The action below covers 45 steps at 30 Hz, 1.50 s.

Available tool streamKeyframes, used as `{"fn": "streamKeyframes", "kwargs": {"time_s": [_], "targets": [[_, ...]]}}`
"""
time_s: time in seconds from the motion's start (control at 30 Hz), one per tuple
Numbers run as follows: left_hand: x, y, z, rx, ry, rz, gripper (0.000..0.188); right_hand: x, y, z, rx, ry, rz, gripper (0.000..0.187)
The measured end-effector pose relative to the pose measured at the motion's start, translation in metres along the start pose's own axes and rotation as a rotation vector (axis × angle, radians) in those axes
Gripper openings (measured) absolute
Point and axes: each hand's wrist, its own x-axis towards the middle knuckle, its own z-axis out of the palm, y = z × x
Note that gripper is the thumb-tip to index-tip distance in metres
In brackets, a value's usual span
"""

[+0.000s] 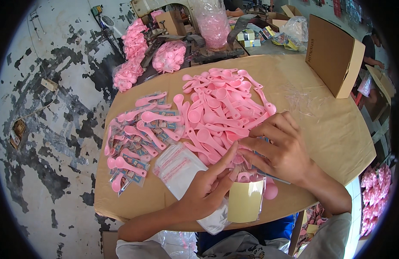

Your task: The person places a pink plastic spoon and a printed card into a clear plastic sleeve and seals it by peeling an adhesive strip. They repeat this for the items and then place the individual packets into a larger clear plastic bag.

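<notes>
Low over the near edge of the table, a clear plastic bag (263, 194) holds a pale yellow card (245, 203) and a pink spoon (242, 176). My left hand (204, 190) pinches the bag near its top from the left. Thumb and fingers of my right hand (279, 149) are closed at the bag's upper end, close to my left fingertip. Left of my left hand lies a stack of flat clear bags (178, 166). A heap of loose pink spoons (216, 112) spreads just beyond both hands; another round pink end shows beside the bag.
Packed spoons with printed cards (139, 134) pile at the table's left. An upright cardboard box (333, 56) stands at the far right, near thin clear plastic scraps (301, 99). Bulging bags of pink items (169, 56) sit beyond the brown-covered table (337, 142). Another person (372, 47) is at the right.
</notes>
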Motion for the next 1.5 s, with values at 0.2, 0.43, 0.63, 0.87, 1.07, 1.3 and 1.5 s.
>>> {"fn": "streamKeyframes", "kwargs": {"time_s": [0.2,0.43,0.63,0.87,1.07,1.3,1.5], "targets": [[0.002,-0.002,0.002,-0.039,-0.011,-0.008,0.06,-0.007,-0.001,0.009,-0.034,0.021,0.006,0.026],[0.003,-0.001,-0.005,0.084,-0.12,-0.02,0.06,0.003,0.0,-0.007,-0.016,0.028,0.025,0.015],[0.0,0.003,-0.003,-0.236,-0.039,-0.172,0.054,0.008,0.043,-0.047,0.813,0.133,0.511,0.016],[0.011,0.007,-0.014,-0.336,0.062,-0.217,0.039,-0.029,0.143,-0.063,0.677,-0.378,0.83,0.011],[0.012,0.007,-0.018,-0.402,0.117,-0.169,0.032,-0.009,0.098,-0.05,0.274,-0.019,0.592,0.031],[0.009,0.006,-0.009,-0.279,0.219,-0.052,0.036,-0.004,-0.01,-0.002,0.971,-0.423,0.678,0.025],[0.013,-0.002,-0.018,-0.422,0.211,-0.18,0.036,-0.007,-0.007,0.006,1.037,-0.371,0.741,0.023]]}}
